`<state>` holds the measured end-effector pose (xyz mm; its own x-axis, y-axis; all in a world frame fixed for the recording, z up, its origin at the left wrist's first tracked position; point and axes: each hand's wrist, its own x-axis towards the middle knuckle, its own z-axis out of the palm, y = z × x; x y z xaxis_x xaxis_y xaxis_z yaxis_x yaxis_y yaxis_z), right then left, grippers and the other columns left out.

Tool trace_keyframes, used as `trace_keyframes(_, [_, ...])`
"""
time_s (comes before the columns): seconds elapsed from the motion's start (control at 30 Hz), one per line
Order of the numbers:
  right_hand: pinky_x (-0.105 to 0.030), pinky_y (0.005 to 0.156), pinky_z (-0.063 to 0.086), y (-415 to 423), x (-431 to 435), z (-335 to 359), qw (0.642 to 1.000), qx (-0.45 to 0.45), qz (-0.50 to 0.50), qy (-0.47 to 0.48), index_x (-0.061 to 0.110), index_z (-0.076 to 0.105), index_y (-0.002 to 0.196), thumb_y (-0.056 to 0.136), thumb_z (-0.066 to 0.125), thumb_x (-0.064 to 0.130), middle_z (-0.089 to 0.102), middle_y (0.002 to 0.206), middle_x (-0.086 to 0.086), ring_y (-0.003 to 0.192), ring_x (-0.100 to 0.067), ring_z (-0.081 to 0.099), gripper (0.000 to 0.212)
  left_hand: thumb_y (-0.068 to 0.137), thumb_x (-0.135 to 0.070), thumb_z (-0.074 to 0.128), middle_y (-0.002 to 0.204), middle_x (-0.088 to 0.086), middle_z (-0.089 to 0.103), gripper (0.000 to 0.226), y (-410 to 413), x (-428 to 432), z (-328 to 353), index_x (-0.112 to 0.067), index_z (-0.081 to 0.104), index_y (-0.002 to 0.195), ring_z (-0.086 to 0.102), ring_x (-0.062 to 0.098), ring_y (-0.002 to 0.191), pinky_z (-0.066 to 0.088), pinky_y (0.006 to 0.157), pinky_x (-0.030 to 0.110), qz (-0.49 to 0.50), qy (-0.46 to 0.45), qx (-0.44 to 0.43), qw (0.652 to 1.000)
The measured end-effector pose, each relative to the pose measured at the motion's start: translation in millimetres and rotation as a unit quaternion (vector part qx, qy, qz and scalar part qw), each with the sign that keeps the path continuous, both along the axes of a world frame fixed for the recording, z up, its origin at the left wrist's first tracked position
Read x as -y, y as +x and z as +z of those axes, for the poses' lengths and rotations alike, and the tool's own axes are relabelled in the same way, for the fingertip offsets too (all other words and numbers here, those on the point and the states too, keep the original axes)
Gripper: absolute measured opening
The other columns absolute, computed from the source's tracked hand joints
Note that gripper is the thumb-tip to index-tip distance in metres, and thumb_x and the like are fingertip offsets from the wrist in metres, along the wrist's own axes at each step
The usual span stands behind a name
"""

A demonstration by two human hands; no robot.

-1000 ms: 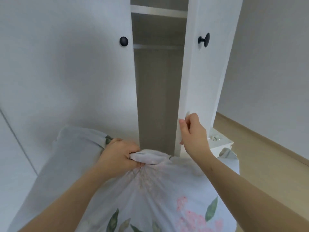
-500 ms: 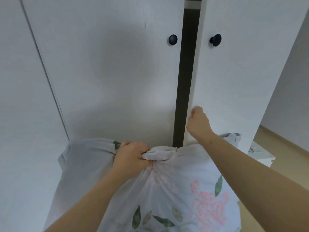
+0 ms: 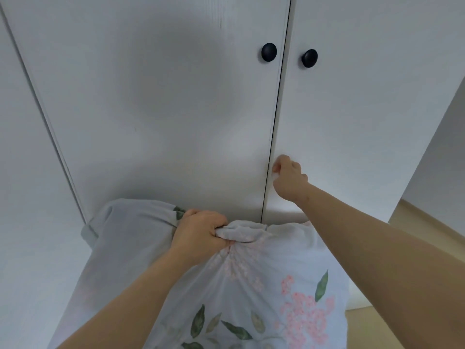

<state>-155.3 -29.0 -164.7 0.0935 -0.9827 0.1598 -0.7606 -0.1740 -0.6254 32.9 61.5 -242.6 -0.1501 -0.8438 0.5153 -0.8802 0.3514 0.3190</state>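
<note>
**Wardrobe all but closed; bedding in hand, outside it**

Finding 1. The right hand (image 3: pixel 289 178) is against the inner edge of the right door (image 3: pixel 364 109), well below the two black knobs (image 3: pixel 269 52). Its fingers are curled. Whether they pinch the door's edge or only press on it cannot be told.

Finding 2. Just left of that hand, only a thin dark seam (image 3: pixel 276 117) shows between the right door and the left door (image 3: pixel 163 109). In my judgement the closing is nearly complete. A final push to seat the door flush appears to be all that is left there.

Finding 3. The left hand (image 3: pixel 201 235) is clenched around a bunched fold of the floral bedding (image 3: pixel 264 298). The bedding hangs below and to either side of that hand, with its top touching or close to the doors' lower part. It is outside the wardrobe.

Finding 4. Judged outstanding: releasing the door and carrying the bedding to wherever it belongs. No destination is in view; only wooden floor (image 3: pixel 415 222) shows to the right of the right forearm.
</note>
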Motion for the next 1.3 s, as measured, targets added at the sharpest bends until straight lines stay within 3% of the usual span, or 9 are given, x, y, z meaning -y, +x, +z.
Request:
trace_keyframes(0.13, [-0.033,0.082,0.031,-1,9,0,1.000,-0.010,0.012,0.008,0.018,0.040,0.116,0.083,0.024,-0.004,0.027,0.107,0.001,0.096,-0.029,0.033,0.043,0.057,-0.058,0.040,0.046,-0.015,0.037,0.049,0,5,-5,-0.013,0.059,0.057,0.048,0.012,0.057,0.024,0.068,0.009,0.003,0.011,-0.033,0.999])
trace_keyframes(0.33, [-0.040,0.085,0.043,-5,17,-3,0.999,-0.004,0.032,0.013,0.025,0.034,0.100,0.079,0.026,-0.007,0.028,0.109,-0.001,0.095,-0.030,0.039,0.039,0.058,-0.054,0.044,0.040,-0.015,0.031,0.032,-2,7,-12,-0.025,0.044,0.047,0.036,0.007,0.043,0.023,0.058,0.013,0.003,-0.004,-0.058,0.998])
trace_keyframes(0.57, [-0.034,0.091,0.042,-10,4,-13,0.997,-0.009,0.080,0.017,0.018,0.033,0.131,0.088,0.049,0.007,0.026,0.138,-0.009,0.108,-0.031,0.047,0.047,0.057,-0.059,0.044,0.041,-0.013,0.033,0.032,-18,9,-15,-0.032,0.033,0.045,0.038,0.010,0.045,0.024,0.057,0.013,-0.004,-0.004,-0.051,0.999])
trace_keyframes(0.67, [-0.027,0.078,0.044,-22,-16,-26,0.991,0.007,0.119,0.061,0.015,0.047,0.125,0.092,0.050,0.019,0.049,0.126,-0.010,0.094,-0.021,0.051,0.033,0.056,-0.059,0.043,0.041,-0.012,0.032,0.032,-31,10,-16,-0.034,0.028,0.045,0.034,-0.002,0.045,0.023,0.055,0.013,-0.011,-0.002,-0.041,0.999])
trace_keyframes(0.8, [-0.037,0.088,0.045,-56,-46,-60,0.970,-0.192,0.137,0.055,0.015,0.059,0.107,0.096,0.040,0.025,0.064,0.114,-0.008,0.105,-0.027,0.057,0.024,0.057,-0.055,0.045,0.039,-0.013,0.029,0.032,-56,12,-21,-0.033,0.026,0.043,0.030,-0.008,0.044,0.023,0.052,0.016,-0.037,-0.001,-0.037,0.999])
trace_keyframes(0.93, [-0.039,0.094,0.040,-98,-69,-78,0.978,-0.137,0.139,0.079,0.018,0.057,0.114,0.095,0.036,0.047,0.063,0.116,-0.005,0.108,-0.025,0.055,0.040,0.056,-0.054,0.043,0.041,-0.014,0.033,0.029,-86,17,-31,-0.027,0.038,0.047,0.038,0.009,0.045,0.028,0.054,0.023,-0.066,0.011,-0.030,0.997])
trace_keyframes(1.1, [-0.039,0.114,0.020,-152,-92,-103,0.953,-0.250,0.148,0.087,0.026,0.020,0.146,0.073,0.064,0.059,0.032,0.151,0.004,0.138,-0.021,0.031,0.091,0.058,-0.049,0.044,0.040,-0.013,0.030,0.028,-138,21,-41,-0.023,0.039,0.046,0.037,0.014,0.046,0.024,0.049,0.017,-0.117,0.016,-0.056,0.991])
trace_keyframes(1.17, [-0.036,0.110,0.024,-167,-95,-114,0.955,-0.267,0.110,0.064,0.023,0.028,0.142,0.070,0.068,0.052,0.042,0.144,0.002,0.131,-0.021,0.039,0.087,0.058,-0.047,0.043,0.039,-0.013,0.027,0.028,-158,21,-46,-0.026,0.029,0.044,0.035,0.014,0.047,0.021,0.049,0.016,-0.138,0.012,-0.050,0.989])
trace_keyframes(1.3, [-0.033,0.088,0.030,-205,-106,-131,0.956,-0.281,0.070,0.044,0.019,0.052,0.105,0.074,0.066,0.045,0.058,0.101,0.002,0.101,-0.022,0.053,0.043,0.060,-0.045,0.044,0.039,-0.014,0.023,0.029,-200,14,-63,-0.028,0.024,0.045,0.032,0.012,0.043,0.017,0.051,0.011,-0.170,0.014,-0.015,0.985])
